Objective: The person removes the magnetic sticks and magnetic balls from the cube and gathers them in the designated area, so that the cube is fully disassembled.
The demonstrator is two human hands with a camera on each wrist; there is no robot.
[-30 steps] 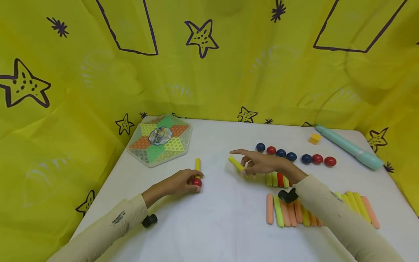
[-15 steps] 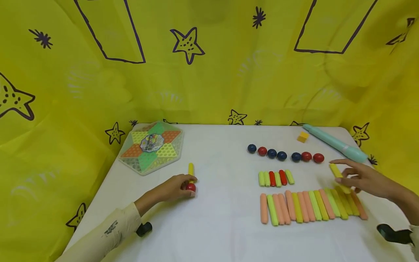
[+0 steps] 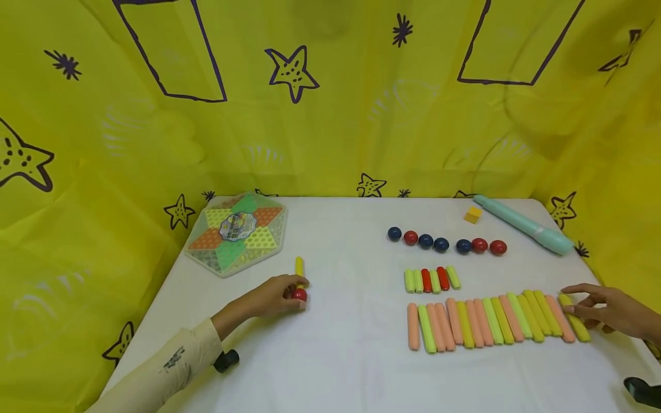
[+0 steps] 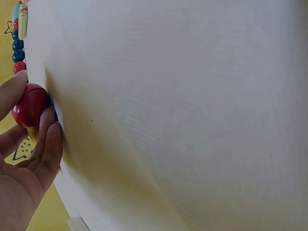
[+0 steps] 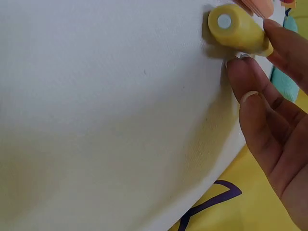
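Note:
In the head view my left hand [image 3: 276, 296] pinches a red ball [image 3: 299, 295] on the white table, left of the middle. Its thumb and fingertips show round the ball [image 4: 31, 106] in the left wrist view. A yellow chalk-like stick [image 3: 299, 267] stretches away behind that ball, partly hidden by the fingers. At the far right, my right hand [image 3: 611, 310] holds another yellow chalk-like stick [image 3: 576, 323] at the row's end. Close up in the right wrist view, this stick [image 5: 240, 30] lies on the table, its pale round end showing, with thumb and fingers at its sides.
A row of orange, yellow and green sticks [image 3: 477, 324] lies left of the right hand. Behind it are short green and red sticks [image 3: 426, 280], then blue and red balls [image 3: 426, 241]. Farther back are a yellow cube [image 3: 473, 215], a teal tube [image 3: 521, 222] and a hexagonal board [image 3: 237, 232].
My right hand has carried the yellow stick from mid-table to the right end of the long row and lowered it there. The left hand stays on the red ball; the head view has shifted.

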